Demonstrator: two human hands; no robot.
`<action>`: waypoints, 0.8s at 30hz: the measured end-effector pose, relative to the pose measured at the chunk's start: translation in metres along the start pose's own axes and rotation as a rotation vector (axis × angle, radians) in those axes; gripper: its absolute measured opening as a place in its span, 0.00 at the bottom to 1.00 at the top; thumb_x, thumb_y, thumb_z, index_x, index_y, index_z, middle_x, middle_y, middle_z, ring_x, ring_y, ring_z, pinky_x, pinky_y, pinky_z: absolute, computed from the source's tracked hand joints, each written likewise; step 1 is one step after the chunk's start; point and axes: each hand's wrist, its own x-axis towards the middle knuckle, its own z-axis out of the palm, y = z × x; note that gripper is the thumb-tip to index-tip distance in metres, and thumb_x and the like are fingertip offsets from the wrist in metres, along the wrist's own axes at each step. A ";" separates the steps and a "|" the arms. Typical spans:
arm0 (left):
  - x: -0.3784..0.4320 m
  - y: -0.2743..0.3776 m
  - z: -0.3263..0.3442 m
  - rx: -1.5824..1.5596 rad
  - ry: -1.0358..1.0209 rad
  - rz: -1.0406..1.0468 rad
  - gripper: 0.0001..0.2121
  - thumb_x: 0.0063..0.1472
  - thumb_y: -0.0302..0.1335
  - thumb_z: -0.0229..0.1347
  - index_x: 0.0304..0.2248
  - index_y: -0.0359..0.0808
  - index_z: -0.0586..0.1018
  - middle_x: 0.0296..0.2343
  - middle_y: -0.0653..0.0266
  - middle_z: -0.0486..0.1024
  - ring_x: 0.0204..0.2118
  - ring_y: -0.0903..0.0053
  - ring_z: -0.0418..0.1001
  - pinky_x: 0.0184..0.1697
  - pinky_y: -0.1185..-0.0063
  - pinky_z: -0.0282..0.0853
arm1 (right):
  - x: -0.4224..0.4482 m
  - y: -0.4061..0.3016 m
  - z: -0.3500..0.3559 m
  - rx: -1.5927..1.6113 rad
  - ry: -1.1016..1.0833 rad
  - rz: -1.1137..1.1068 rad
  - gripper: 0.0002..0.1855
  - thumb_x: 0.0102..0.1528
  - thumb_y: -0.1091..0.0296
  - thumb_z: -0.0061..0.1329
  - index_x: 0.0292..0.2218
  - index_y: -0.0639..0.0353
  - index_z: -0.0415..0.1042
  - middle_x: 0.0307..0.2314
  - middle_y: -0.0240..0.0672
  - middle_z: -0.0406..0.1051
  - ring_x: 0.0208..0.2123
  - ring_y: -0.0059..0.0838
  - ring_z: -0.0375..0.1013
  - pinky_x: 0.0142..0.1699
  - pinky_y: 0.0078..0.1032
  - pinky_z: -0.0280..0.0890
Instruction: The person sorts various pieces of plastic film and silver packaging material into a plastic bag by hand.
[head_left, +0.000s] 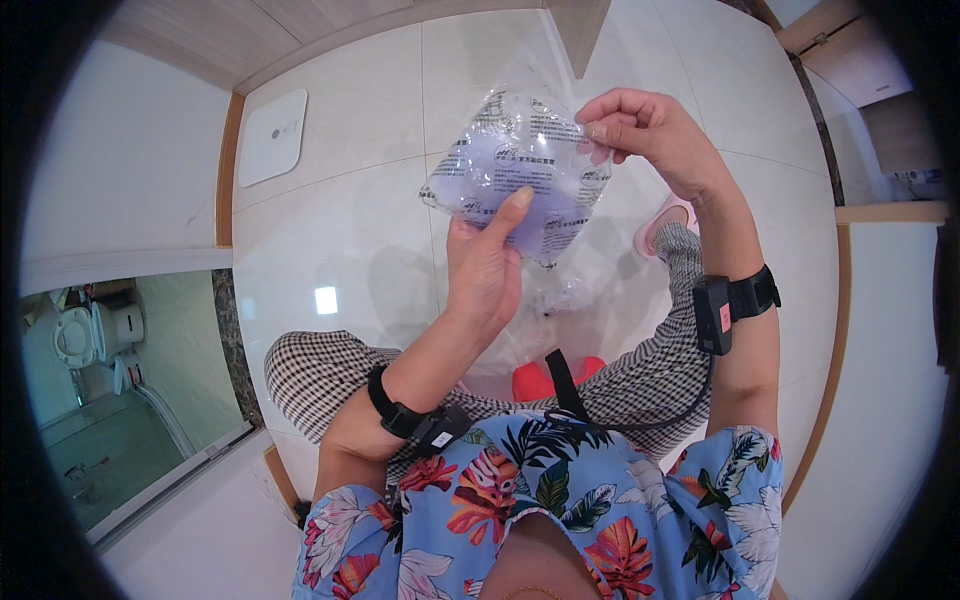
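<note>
A clear plastic bag (517, 112) with dark printing is held up in front of me, above the tiled floor. Inside its lower half lies something flat and pale purple (536, 225); its exact kind I cannot tell. My left hand (487, 262) grips the bag from below, thumb on top and the other fingers hidden under it. At the bag's right edge, my right hand (630, 127) pinches the plastic between thumb and fingers, and some fingertips show through the film.
Crumpled clear plastic (561, 296) lies on the floor tiles (360, 247) below the bag. A red object (536, 381) sits between my legs. A white bathroom scale (276, 139) rests at the left, near a doorway showing a toilet (79, 335). A wooden panel's corner (579, 45) juts in ahead.
</note>
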 end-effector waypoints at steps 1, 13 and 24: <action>-0.001 0.000 0.001 0.000 0.000 -0.003 0.20 0.56 0.23 0.57 0.48 0.35 0.67 0.43 0.66 0.71 0.47 0.78 0.68 0.53 0.75 0.61 | 0.000 0.001 0.000 -0.014 -0.009 -0.002 0.11 0.53 0.66 0.50 0.37 0.60 0.73 0.25 0.27 0.74 0.26 0.14 0.69 0.31 0.13 0.60; -0.002 -0.001 -0.001 0.018 -0.045 0.012 0.19 0.56 0.21 0.56 0.47 0.36 0.67 0.43 0.66 0.71 0.46 0.78 0.69 0.52 0.75 0.62 | 0.001 0.002 -0.001 -0.038 -0.049 0.066 0.10 0.52 0.66 0.51 0.36 0.59 0.74 0.25 0.28 0.76 0.21 0.09 0.61 0.26 0.11 0.53; -0.002 -0.005 0.001 -0.007 -0.068 0.021 0.20 0.53 0.19 0.58 0.46 0.33 0.68 0.40 0.64 0.72 0.44 0.77 0.69 0.50 0.76 0.63 | -0.001 0.002 -0.010 -0.075 -0.156 0.082 0.09 0.50 0.69 0.54 0.34 0.60 0.76 0.23 0.25 0.74 0.22 0.09 0.63 0.24 0.11 0.54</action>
